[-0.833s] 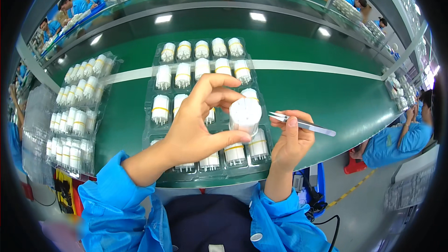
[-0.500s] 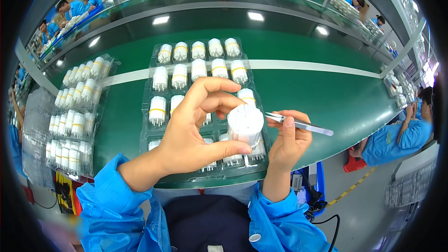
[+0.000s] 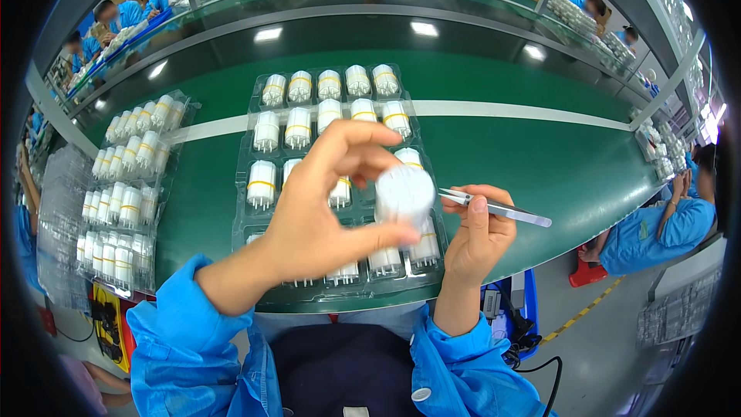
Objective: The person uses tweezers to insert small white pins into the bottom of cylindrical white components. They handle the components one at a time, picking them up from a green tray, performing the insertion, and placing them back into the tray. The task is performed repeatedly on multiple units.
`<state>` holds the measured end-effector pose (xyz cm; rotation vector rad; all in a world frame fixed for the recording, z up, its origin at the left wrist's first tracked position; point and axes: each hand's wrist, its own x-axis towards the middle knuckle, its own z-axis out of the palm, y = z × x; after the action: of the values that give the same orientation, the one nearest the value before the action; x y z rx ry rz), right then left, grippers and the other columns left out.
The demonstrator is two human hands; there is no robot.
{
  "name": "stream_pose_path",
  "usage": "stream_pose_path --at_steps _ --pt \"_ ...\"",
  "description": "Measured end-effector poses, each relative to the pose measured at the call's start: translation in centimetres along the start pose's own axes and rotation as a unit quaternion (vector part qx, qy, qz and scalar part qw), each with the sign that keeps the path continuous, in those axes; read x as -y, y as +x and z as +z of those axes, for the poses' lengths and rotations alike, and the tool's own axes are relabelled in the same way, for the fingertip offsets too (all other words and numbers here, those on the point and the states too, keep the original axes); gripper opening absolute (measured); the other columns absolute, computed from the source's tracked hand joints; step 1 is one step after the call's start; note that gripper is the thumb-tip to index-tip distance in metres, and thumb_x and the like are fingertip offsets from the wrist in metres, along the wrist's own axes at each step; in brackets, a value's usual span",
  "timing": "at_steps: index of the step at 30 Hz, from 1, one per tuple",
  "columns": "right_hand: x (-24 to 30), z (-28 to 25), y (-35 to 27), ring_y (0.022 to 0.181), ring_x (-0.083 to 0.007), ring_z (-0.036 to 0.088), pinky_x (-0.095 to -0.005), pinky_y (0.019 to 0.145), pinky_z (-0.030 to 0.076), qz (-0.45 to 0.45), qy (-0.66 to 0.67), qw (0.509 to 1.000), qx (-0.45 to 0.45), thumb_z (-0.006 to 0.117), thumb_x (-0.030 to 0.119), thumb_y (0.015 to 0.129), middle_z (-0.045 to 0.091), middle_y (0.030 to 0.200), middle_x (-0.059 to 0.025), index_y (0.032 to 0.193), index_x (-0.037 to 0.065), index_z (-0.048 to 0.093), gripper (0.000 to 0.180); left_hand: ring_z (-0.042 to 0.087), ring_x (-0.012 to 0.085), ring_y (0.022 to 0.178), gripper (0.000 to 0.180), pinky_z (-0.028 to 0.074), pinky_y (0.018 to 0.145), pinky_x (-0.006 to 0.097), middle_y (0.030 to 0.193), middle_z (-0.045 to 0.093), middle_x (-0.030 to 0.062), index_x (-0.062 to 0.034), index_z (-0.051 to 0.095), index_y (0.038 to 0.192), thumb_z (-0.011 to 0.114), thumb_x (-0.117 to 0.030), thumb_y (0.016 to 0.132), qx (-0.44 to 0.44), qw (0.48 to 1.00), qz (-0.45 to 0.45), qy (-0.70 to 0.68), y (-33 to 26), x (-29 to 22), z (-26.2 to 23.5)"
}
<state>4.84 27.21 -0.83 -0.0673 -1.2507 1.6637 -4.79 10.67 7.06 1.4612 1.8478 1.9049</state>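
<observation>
My left hand [image 3: 305,216] holds a white cylindrical part [image 3: 404,196] between thumb and fingers, above the front right of a clear tray [image 3: 370,287]. Motion smears both the hand and the part, so detail on its round end is unclear. To its right, my right hand [image 3: 480,235] grips metal tweezers [image 3: 505,210]. Their tips are slightly apart and point left toward the part, with a small gap between. White cylinders with prongs [image 3: 266,133] lie in rows in the tray, several with yellow bands. The left hand hides some of them.
Another filled clear tray [image 3: 166,150] stands at the left by stacked clear trays [image 3: 65,224]. Green table [image 3: 532,162] carries a white stripe. A blue bin [image 3: 529,301] is below its front edge. A person in blue [image 3: 656,232] sits at right; others work beyond the frame bars.
My left hand has shifted slightly, its thumb moving up, and the held white part is now blurred by motion. My right hand and the tweezers have hardly moved.
</observation>
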Motion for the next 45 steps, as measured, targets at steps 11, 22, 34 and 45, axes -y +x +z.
stream_pose_path --at_steps 11,22,34,45 --pt "0.3 0.2 -0.5 0.075 -0.0198 0.067 -0.0305 0.070 0.056 0.020 -0.003 1.000 -0.008 0.064 0.009 0.091 0.068 0.086 -0.0174 0.099 -0.005 0.059 0.017 0.050 0.0284 0.106 0.038 0.032 0.094 0.045 0.108 0.059 0.0116 -0.0058 0.064 0.105 0.065 -0.038 0.085 0.081 0.833 -0.016 0.547 3.1 8.9 0.6" --pt "0.4 0.4 -0.2 0.068 -0.0218 0.067 -0.0319 0.064 0.057 0.022 0.006 1.000 -0.019 0.063 0.006 0.090 0.067 0.084 -0.0169 0.096 -0.006 0.059 0.014 0.061 0.0438 0.096 0.049 0.050 0.078 0.047 0.103 0.062 0.0232 -0.0054 0.040 0.116 0.072 -0.017 0.082 0.212 0.959 -0.029 0.184 3.3 4.2 2.9" --pt "1.9 2.7 -2.0 0.082 -0.0211 0.068 -0.0325 0.075 0.057 -0.027 0.079 0.994 0.064 0.062 -0.001 0.090 0.068 0.093 -0.0166 0.102 -0.006 0.061 0.013 0.057 0.0192 0.100 0.051 0.047 0.089 0.030 0.107 0.055 0.0099 0.0034 0.058 0.123 0.075 -0.006 0.076 -0.026 0.996 -0.081 -0.026 -5.3 -2.7 -7.5" --pt "4.5 9.9 -6.6 0.079 -0.0261 0.066 -0.0358 0.066 0.057 0.004 0.028 0.969 0.244 0.065 0.023 0.092 0.061 0.091 -0.0196 0.099 -0.001 0.054 0.027 0.051 0.0243 0.121 0.053 0.039 0.103 0.036 0.128 0.051 0.0188 0.0011 0.044 0.124 0.061 0.011 0.075 -0.220 0.972 -0.054 -0.068 -14.5 -2.3 -3.0"
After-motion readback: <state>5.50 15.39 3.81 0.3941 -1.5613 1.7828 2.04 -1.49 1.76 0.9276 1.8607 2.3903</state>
